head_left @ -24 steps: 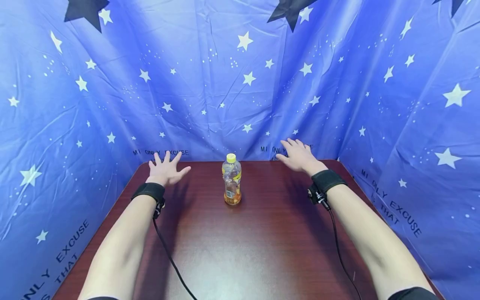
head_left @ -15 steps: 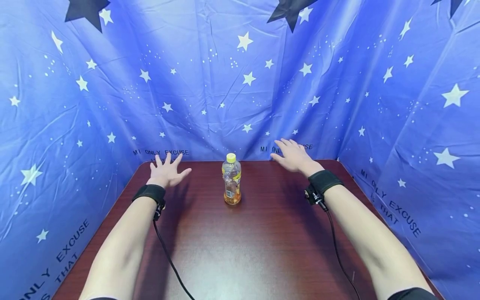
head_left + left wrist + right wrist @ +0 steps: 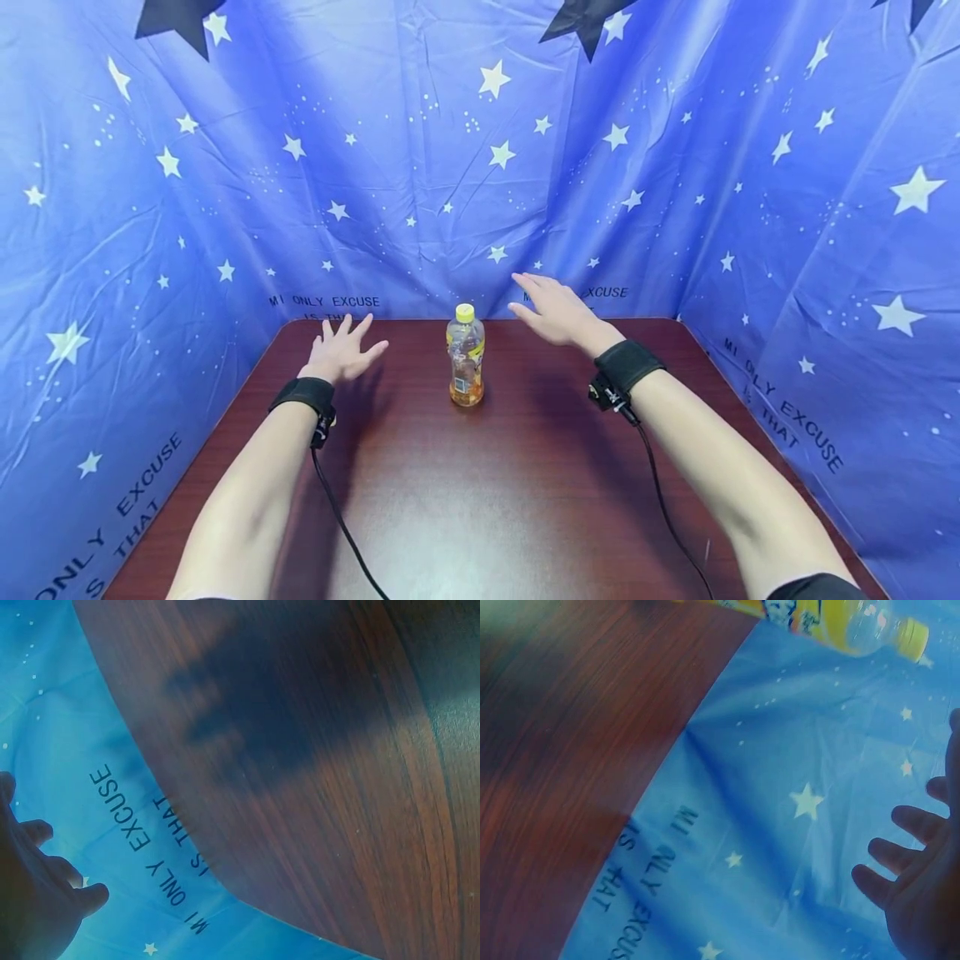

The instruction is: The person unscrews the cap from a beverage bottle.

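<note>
Two sets of fingers: your left fingers were spread wide, thumb well out; your right fingers lay straight and closer together, thumb apart. Neither set held anything.
Left hand: you had it raised above the wood-grain table, toward the far left corner, with its shadow on the surface.
Right hand: it hung to the right of the plastic drink bottle, nearer to it than the left hand was, without touching.
Bottle: it stood upright, midway across the table's far half, yellow cap on, amber liquid showing low inside.
Tipping risk: the bottle looked slim, so a brush from your right fingers near the cap might have knocked it over; a push low down seemed likelier to slide it.
Left cable and right cable: they trailed from your black wrist straps; a wide inward sweep risked one catching the bottle.
Star-printed curtain: it hung behind the table's far edge, and a bottle shoved that far might have dropped off; whether any gap lay there could not be told.
</note>
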`<state>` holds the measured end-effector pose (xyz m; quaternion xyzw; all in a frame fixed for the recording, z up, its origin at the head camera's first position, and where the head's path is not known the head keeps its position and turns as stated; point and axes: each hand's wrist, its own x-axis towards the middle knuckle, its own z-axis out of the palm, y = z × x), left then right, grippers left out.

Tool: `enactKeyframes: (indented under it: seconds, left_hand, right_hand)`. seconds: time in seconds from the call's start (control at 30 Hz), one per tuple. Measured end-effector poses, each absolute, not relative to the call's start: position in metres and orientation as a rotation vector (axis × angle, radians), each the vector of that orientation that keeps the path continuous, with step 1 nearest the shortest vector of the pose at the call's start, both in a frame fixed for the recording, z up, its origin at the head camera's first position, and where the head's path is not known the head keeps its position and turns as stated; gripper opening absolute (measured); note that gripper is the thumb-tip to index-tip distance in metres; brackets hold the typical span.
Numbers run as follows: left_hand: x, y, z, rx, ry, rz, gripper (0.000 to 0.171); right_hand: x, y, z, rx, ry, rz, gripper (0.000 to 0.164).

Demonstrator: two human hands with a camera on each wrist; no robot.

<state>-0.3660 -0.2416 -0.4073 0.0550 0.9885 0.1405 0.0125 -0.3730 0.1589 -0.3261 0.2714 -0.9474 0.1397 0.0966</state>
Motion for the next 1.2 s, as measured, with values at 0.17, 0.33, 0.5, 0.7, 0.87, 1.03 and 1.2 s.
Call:
enactKeyframes:
  seconds: [0.17,0.33,0.5,0.7,0.87,1.03,1.2]
  left_hand:
    - [-0.364,-0.238,-0.413,0.192,3.090,0.499,0.083]
    - [-0.361,-0.230,-0.425,0.224,3.094,0.575,0.078]
    - [-0.362,-0.223,-0.432,0.209,3.109,0.601,0.077]
    - [-0.368,-0.221,-0.433,0.209,3.127,0.594,0.078]
    - [-0.368,-0.222,-0.435,0.199,3.113,0.588,0.077]
    - [-0.367,-0.221,-0.435,0.200,3.107,0.591,0.077]
    - [-0.365,-0.221,-0.436,0.214,3.103,0.609,0.075]
  right_hand:
    - [-0.369,0.144,-0.323,0.906,-2.745,0.445,0.065]
    - [-0.363,0.126,-0.329,0.991,-2.731,0.438,0.060]
    - [-0.359,0.112,-0.330,1.038,-2.732,0.398,0.055]
    - [-0.358,0.101,-0.327,1.072,-2.742,0.350,0.051]
    - [-0.357,0.095,-0.329,1.114,-2.758,0.317,0.052]
    - [-0.356,0.092,-0.332,1.094,-2.792,0.284,0.050]
    - [-0.354,0.088,-0.334,1.089,-2.789,0.240,0.048]
